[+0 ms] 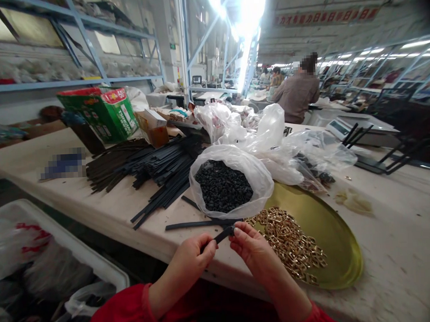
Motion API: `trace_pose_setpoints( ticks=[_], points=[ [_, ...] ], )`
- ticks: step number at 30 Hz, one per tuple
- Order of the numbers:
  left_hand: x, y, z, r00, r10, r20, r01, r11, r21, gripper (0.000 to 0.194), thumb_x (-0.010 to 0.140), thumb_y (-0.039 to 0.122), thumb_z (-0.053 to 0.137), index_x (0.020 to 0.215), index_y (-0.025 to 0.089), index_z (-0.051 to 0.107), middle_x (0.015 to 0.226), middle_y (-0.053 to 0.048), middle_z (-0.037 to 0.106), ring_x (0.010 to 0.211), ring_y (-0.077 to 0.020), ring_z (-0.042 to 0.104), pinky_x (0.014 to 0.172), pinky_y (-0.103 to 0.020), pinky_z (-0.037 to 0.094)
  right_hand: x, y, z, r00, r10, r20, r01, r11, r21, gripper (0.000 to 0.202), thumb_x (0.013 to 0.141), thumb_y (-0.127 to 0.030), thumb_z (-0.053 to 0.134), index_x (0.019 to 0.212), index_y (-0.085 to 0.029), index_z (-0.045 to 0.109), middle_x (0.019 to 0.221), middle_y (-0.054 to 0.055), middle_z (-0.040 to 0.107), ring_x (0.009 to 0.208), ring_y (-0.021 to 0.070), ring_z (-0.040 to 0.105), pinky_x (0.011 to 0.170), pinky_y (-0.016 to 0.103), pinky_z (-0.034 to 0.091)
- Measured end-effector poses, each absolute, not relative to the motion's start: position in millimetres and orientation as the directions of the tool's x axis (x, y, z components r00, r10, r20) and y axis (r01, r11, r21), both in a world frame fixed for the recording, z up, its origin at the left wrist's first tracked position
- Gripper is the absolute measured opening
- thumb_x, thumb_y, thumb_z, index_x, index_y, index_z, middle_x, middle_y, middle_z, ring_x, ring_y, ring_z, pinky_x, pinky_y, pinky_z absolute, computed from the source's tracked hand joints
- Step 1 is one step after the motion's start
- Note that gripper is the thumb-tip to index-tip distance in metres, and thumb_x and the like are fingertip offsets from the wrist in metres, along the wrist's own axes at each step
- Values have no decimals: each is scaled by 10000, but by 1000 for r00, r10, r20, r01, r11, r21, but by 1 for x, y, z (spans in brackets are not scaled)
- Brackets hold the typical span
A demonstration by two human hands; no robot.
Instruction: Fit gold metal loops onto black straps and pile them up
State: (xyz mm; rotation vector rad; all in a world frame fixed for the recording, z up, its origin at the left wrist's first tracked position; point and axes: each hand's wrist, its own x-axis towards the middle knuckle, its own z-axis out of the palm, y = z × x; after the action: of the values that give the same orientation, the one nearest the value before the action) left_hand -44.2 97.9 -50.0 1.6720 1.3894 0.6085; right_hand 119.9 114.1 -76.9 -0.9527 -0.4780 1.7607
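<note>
A short black strap [223, 234] is stretched between my two hands near the front edge of the table. My left hand [195, 253] pinches its near end between thumb and fingers. At the far end, my right hand [252, 246] closes its fingertips on the strap; a small dark piece there is too covered to make out. Just beyond lies another black strap [196, 224]. Behind it, an open white plastic bag [260, 178] is full of small black loops [223, 186]. To the right, a gold tray [341, 241] bears a heap of gold metal buckles [293, 243].
Piles of black straps [168, 163] and brown straps [110, 163] lie left of the bag. A green carton [109, 113] and clear plastic bags [242, 122] stand behind. A white bin [94, 254] is at lower left. A person [297, 93] works farther back.
</note>
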Motion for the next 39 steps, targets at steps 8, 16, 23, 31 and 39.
trace_pose_setpoints(
  ticks=[8,16,23,31,39],
  points=[
    [-47,87,-39,424,881,-210,742,-205,638,293,858,296,364,648,181,533,583,18,523,556,-128,473,520,-227,270,128,93,-89,-174,961,-217,-197,-250,-948,249,627,-326,739,806,-170,665,619,-31,597,582,101,506,589,229,388],
    [-38,80,-60,403,892,-206,510,-32,860,345,905,421,297,1060,174,482,934,-49,637,846,-179,580,719,-244,410,107,80,-98,-242,944,-224,-185,-272,-944,296,628,-417,709,744,-174,585,549,-57,531,523,96,467,538,226,373],
    [-42,95,-73,345,912,-220,510,14,860,384,886,455,296,776,172,531,748,-4,595,694,-158,528,619,-231,385,162,104,-89,-122,992,13,470,69,-880,168,810,-329,511,850,-176,567,768,30,593,703,162,551,638,266,416],
    [-33,96,-77,370,893,-257,514,34,857,351,875,420,290,738,174,500,680,18,509,622,-135,456,577,-227,346,208,148,-96,-161,987,21,956,161,-247,139,753,-105,511,680,-141,624,776,145,637,777,257,585,694,335,370],
    [-29,98,-68,369,898,-239,529,9,849,326,877,382,298,740,174,508,655,28,490,617,-130,451,572,-219,343,202,143,-88,-125,992,28,817,119,-564,217,857,-217,405,818,-161,612,787,79,629,741,191,566,659,293,396]
  ],
)
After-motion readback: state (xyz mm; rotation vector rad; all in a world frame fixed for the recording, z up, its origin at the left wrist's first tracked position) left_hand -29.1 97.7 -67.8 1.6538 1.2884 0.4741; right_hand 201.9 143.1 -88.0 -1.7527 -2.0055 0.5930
